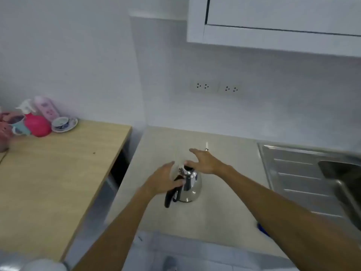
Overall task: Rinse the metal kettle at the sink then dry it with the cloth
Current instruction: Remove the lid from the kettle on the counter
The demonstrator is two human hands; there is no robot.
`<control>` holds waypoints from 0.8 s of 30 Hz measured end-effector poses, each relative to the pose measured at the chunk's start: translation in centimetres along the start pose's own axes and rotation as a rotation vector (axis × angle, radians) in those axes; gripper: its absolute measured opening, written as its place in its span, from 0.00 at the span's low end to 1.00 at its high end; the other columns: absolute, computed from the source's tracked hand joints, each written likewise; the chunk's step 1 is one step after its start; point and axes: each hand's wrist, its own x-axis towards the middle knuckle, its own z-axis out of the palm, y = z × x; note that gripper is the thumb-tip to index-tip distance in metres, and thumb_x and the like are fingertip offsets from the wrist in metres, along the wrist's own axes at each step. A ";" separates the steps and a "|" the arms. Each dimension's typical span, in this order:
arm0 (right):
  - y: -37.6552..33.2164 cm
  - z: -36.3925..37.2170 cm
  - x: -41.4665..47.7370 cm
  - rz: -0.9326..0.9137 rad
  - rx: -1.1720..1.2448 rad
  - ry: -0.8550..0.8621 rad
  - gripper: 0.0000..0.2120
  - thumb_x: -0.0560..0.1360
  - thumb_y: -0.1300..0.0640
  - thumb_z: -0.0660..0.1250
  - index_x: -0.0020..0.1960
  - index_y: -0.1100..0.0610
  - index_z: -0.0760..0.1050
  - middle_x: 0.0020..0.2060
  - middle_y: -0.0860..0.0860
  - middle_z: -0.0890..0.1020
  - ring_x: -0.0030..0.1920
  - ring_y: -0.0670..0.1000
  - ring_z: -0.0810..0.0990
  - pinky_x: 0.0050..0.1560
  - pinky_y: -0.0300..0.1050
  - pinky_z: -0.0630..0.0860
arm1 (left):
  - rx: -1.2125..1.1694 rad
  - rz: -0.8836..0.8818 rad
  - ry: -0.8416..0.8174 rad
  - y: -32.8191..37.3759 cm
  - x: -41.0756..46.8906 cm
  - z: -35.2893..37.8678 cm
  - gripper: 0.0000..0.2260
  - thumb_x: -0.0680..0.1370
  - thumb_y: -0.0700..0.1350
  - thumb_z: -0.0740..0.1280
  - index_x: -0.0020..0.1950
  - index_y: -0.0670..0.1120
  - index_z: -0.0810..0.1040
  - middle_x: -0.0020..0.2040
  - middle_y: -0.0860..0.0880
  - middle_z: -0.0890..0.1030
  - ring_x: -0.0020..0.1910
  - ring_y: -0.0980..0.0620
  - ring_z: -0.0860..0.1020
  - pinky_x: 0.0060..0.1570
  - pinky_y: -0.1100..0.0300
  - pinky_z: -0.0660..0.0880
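A shiny metal kettle with a black handle stands upright on the beige counter. My left hand is at the handle, thumb across its upper part, fingers stretched out and apart. My right hand hovers just behind the kettle's black top, fingers spread, holding nothing. The steel sink lies at the right, its draining board between basin and kettle. A small blue object shows at the counter's front edge under my right forearm; I cannot tell what it is.
A wooden table stands to the left, separated from the counter by a gap. At its far corner are a pink ball-shaped thing, cups, a spray bottle and a cup on a saucer. Wall sockets and a cabinet are above.
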 end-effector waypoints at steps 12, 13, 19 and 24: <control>1.8 6.0 4.1 0.109 0.265 0.197 0.28 0.71 0.33 0.69 0.59 0.53 0.73 0.40 0.41 0.77 0.42 0.42 0.77 0.45 0.35 0.71 | -0.419 0.050 0.120 -3.7 3.5 6.4 0.28 0.69 0.52 0.79 0.64 0.55 0.71 0.54 0.55 0.81 0.51 0.55 0.81 0.50 0.53 0.80; 2.0 6.4 4.5 0.106 0.247 0.229 0.26 0.72 0.33 0.68 0.57 0.54 0.72 0.36 0.41 0.75 0.38 0.41 0.76 0.42 0.35 0.70 | -0.442 0.046 0.137 -3.8 3.7 6.8 0.30 0.69 0.51 0.79 0.67 0.55 0.71 0.55 0.56 0.81 0.52 0.56 0.82 0.50 0.57 0.79; 2.5 7.6 5.3 -0.042 0.104 0.432 0.22 0.78 0.36 0.61 0.56 0.53 0.80 0.49 0.48 0.85 0.47 0.50 0.83 0.50 0.45 0.78 | -0.457 0.054 0.167 -4.1 3.9 7.5 0.40 0.70 0.53 0.77 0.76 0.62 0.60 0.69 0.55 0.76 0.65 0.61 0.77 0.60 0.69 0.74; 2.5 7.0 5.5 0.012 0.163 0.389 0.20 0.78 0.38 0.62 0.50 0.52 0.83 0.42 0.44 0.85 0.43 0.47 0.82 0.49 0.44 0.77 | -0.488 0.055 0.160 -4.6 4.2 7.9 0.39 0.73 0.54 0.76 0.79 0.51 0.63 0.69 0.55 0.77 0.66 0.57 0.78 0.63 0.59 0.77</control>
